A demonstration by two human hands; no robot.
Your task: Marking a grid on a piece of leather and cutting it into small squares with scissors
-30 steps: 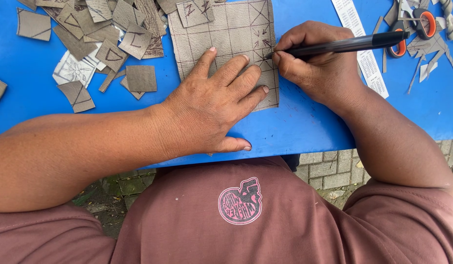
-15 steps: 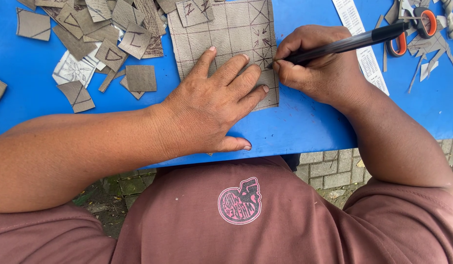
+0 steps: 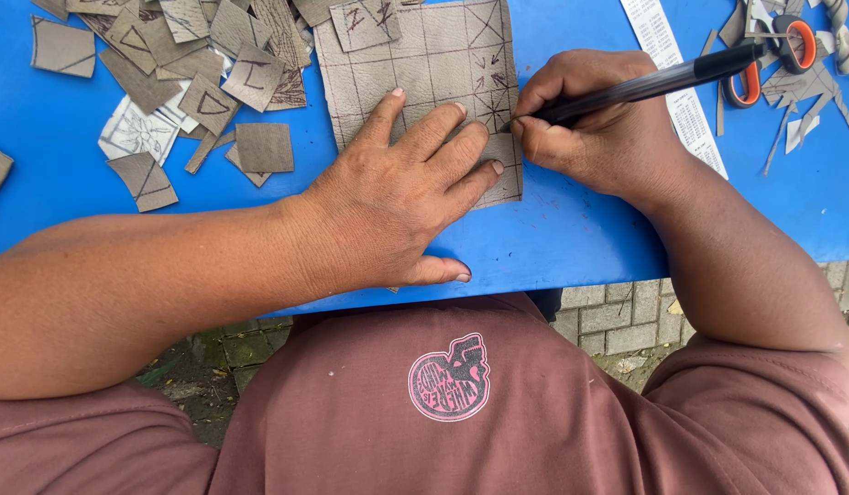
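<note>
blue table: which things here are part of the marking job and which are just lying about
In use:
left hand pressing the grey gridded leather sheet
right hand holding the black pen

Lying about:
cut grey leather squares
orange-handled scissors
white printed paper strip

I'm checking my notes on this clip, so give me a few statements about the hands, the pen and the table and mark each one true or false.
1. The right hand holds a black pen with its tip on the grey gridded sheet. True.
2. The left hand is lifted clear of the sheet. False: it lies flat, fingers spread, pressing the sheet down.
3. The table is blue. True.
4. The orange-handled scissors lie by the left hand. False: they lie at the far right, beyond the right hand.
5. The small cut grey squares are piled left of the sheet. True.
</note>
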